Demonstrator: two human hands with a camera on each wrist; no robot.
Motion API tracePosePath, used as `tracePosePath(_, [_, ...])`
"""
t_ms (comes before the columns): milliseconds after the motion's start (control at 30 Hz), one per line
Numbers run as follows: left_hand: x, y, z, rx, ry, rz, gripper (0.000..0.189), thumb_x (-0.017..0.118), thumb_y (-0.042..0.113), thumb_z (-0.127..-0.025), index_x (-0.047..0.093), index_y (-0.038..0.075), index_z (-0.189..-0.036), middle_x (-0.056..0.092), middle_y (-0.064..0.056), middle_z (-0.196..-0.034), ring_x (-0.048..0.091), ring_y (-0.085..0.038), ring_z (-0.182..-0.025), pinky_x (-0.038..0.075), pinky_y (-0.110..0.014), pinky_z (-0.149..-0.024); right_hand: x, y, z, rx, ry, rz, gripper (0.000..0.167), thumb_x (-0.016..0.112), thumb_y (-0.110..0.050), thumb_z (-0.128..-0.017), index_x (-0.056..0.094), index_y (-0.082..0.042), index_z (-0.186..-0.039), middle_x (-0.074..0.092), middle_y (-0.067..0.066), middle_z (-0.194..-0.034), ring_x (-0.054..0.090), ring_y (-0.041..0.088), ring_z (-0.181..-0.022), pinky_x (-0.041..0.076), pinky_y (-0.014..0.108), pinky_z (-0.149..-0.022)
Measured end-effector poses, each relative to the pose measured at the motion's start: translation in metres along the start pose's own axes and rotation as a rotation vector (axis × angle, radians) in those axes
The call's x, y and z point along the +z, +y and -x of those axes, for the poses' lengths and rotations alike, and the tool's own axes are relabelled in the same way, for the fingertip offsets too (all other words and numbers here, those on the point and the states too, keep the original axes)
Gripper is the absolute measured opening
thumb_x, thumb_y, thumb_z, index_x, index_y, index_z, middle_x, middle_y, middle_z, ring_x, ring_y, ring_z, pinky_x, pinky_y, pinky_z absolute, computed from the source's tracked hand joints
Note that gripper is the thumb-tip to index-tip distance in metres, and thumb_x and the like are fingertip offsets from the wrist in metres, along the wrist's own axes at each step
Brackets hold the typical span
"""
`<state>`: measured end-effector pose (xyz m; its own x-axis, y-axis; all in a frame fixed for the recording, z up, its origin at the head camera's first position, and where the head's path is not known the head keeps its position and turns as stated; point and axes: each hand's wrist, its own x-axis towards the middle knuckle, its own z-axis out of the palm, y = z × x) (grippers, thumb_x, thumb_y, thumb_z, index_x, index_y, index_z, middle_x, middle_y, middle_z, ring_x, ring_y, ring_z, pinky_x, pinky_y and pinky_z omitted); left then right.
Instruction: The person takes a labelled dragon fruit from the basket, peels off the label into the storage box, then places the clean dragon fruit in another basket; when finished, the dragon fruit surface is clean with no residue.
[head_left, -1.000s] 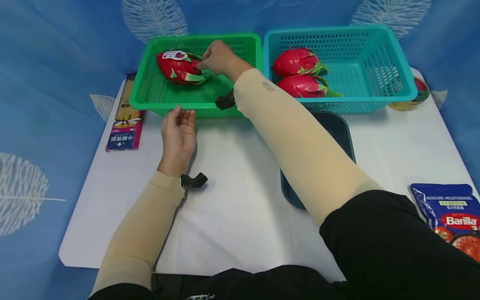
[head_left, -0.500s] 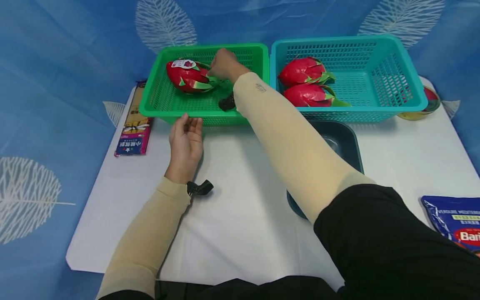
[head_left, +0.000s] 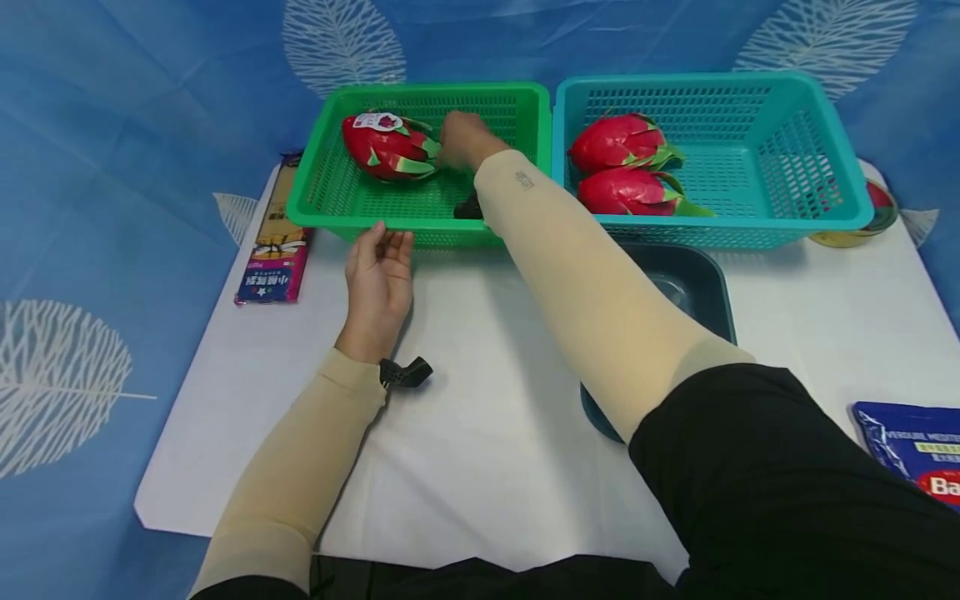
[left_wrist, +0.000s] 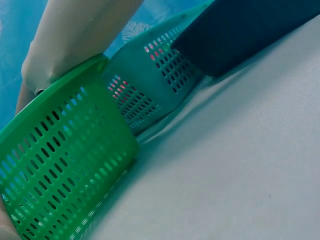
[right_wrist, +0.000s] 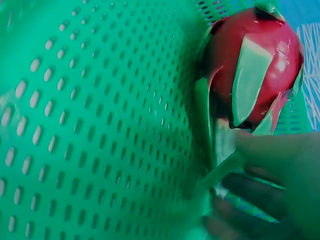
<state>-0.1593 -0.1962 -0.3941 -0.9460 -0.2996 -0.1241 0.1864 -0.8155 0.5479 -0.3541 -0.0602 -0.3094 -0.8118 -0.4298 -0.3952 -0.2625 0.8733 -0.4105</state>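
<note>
A red dragon fruit (head_left: 386,154) with a white label lies in the left part of the green basket (head_left: 337,221). My right hand (head_left: 467,143) reaches into this basket from the right, its curled fingers at the fruit's leafy end. In the right wrist view, thumb and fingers lie around the green leaf tips below the dragon fruit (right_wrist: 255,70), partly blurred. My left hand (head_left: 380,287) is palm up at the basket's front wall, fingers loosely bent, fingertips by the rim. Only a sliver of it enters the left wrist view, beside the green basket (left_wrist: 55,160).
A turquoise basket (head_left: 750,222) stands right of the green one, with two dragon fruits (head_left: 626,192) in its left part. Under my right forearm lies a dark tray (head_left: 705,287). A snack packet (head_left: 273,258), a round can (head_left: 847,237) and a blue pouch (head_left: 911,442) are around.
My right fingers have drawn slightly right, from the fruit's body to its leaf tips, and the hand sits lower. The fruit stays in place. The whole view has shifted slightly; my left hand holds its pose.
</note>
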Motion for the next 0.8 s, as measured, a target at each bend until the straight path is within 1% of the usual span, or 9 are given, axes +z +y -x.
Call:
tracePosePath(167, [0.0, 0.002, -0.001, 0.014, 0.012, 0.001, 0.01, 0.06, 0.004, -0.106, 0.053, -0.001, -0.109, 0.054, -0.014, -0.106, 0.062, -0.023, -0.096, 0.055, -0.031, -0.097, 0.003, -0.004, -0.002, -0.051, 0.008, 0.134, 0.037, 0.06, -0.029, -0.11, 0.066, -0.002, -0.135, 0.053, 0.013, -0.15, 0.043, 0.031, -0.143, 0.026, 0.039, -0.123])
tracePosePath(267, [-0.002, 0.003, -0.001, 0.014, 0.012, 0.006, 0.01, 0.061, 0.004, -0.106, 0.052, -0.001, -0.109, 0.055, -0.014, -0.105, 0.062, -0.022, -0.096, 0.056, -0.03, -0.096, 0.008, -0.004, -0.007, -0.059, 0.046, 0.095, 0.026, 0.064, -0.032, -0.108, 0.068, -0.007, -0.106, 0.06, 0.011, -0.109, 0.059, 0.022, -0.096, 0.042, 0.027, -0.103])
tracePosePath(400, [-0.004, 0.004, -0.001, 0.011, 0.013, 0.004, 0.008, 0.06, 0.003, -0.106, 0.052, 0.0, -0.108, 0.056, -0.013, -0.104, 0.062, -0.021, -0.095, 0.056, -0.029, -0.094, 0.012, -0.004, -0.009, -0.045, 0.012, 0.012, 0.036, 0.067, -0.04, -0.105, 0.067, -0.009, -0.123, 0.061, 0.009, -0.118, 0.057, 0.018, -0.104, 0.046, 0.028, -0.088])
tracePosePath(500, [-0.004, 0.005, 0.0, 0.011, 0.011, 0.005, 0.009, 0.061, 0.003, -0.105, 0.053, 0.0, -0.107, 0.055, -0.014, -0.103, 0.062, -0.022, -0.094, 0.057, -0.029, -0.093, 0.012, -0.006, -0.009, -0.063, 0.012, -0.013, 0.054, 0.066, -0.042, -0.104, 0.057, -0.016, -0.151, 0.047, 0.003, -0.155, 0.043, 0.02, -0.14, 0.045, 0.032, -0.103])
tracePosePath(567, [-0.004, 0.005, 0.0, 0.013, 0.011, 0.006, 0.009, 0.062, 0.003, -0.105, 0.053, 0.0, -0.106, 0.055, -0.014, -0.104, 0.062, -0.022, -0.094, 0.057, -0.03, -0.093, 0.013, -0.005, -0.009, -0.092, 0.047, -0.048, 0.034, 0.067, -0.04, -0.104, 0.066, -0.013, -0.125, 0.059, 0.006, -0.123, 0.055, 0.016, -0.108, 0.045, 0.029, -0.09])
tracePosePath(633, [-0.004, 0.005, 0.0, 0.014, 0.014, 0.002, 0.009, 0.062, 0.002, -0.105, 0.053, 0.0, -0.106, 0.055, -0.014, -0.104, 0.061, -0.023, -0.095, 0.057, -0.03, -0.093, 0.014, -0.004, -0.008, -0.133, 0.098, -0.061, 0.027, 0.067, -0.035, -0.106, 0.055, -0.012, -0.096, 0.047, 0.004, -0.091, 0.041, 0.012, -0.078, 0.035, 0.029, -0.082])
tracePosePath(700, [-0.003, 0.004, -0.001, 0.008, 0.015, 0.002, 0.009, 0.061, 0.002, -0.105, 0.053, 0.0, -0.106, 0.055, -0.015, -0.104, 0.061, -0.023, -0.094, 0.057, -0.03, -0.093, 0.014, -0.002, -0.006, -0.16, 0.14, -0.086, 0.028, 0.067, -0.028, -0.106, 0.049, -0.014, -0.09, 0.037, 0.002, -0.083, 0.03, 0.013, -0.073, 0.031, 0.031, -0.079])
tracePosePath(767, [-0.002, 0.003, -0.001, -0.001, 0.013, -0.005, 0.008, 0.061, 0.002, -0.106, 0.053, 0.0, -0.107, 0.055, -0.015, -0.105, 0.062, -0.023, -0.095, 0.057, -0.031, -0.094, 0.012, -0.001, -0.002, -0.161, 0.161, -0.099, 0.014, 0.066, -0.024, -0.107, 0.065, -0.011, -0.107, 0.055, 0.003, -0.098, 0.046, 0.011, -0.085, 0.036, 0.026, -0.087])
tracePosePath(800, [-0.002, 0.002, -0.001, -0.009, 0.013, -0.001, 0.009, 0.061, 0.002, -0.106, 0.052, 0.0, -0.108, 0.055, -0.015, -0.105, 0.062, -0.023, -0.095, 0.057, -0.031, -0.094, 0.011, 0.0, 0.0, -0.157, 0.163, -0.117, 0.022, 0.066, -0.024, -0.107, 0.067, -0.01, -0.124, 0.061, 0.004, -0.115, 0.052, 0.011, -0.1, 0.038, 0.024, -0.094])
